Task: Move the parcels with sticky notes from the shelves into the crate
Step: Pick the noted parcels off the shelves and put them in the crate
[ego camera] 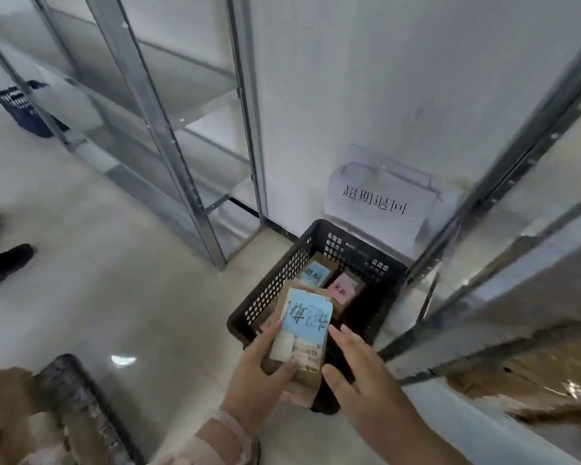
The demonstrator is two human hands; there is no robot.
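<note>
A black perforated crate (269, 290) stands on the floor against the wall. Inside it lie a brown parcel with a blue sticky note (314, 274) and another with a pink sticky note (342, 290). My left hand (262, 374) grips a brown cardboard parcel (302, 333) bearing a blue sticky note and a shipping label, held over the crate's near edge. Just to the parcel's right my right hand (359, 374) hovers with straight fingers, and I cannot tell whether it touches the parcel.
A grey metal shelf unit (182, 162) stands left of the crate; another shelf (517, 263) with cardboard on it runs along the right. A paper sign (376, 199) hangs on the wall. A person's black shoes (4, 263) are at far left; a dark blue basket (24, 109) sits beyond.
</note>
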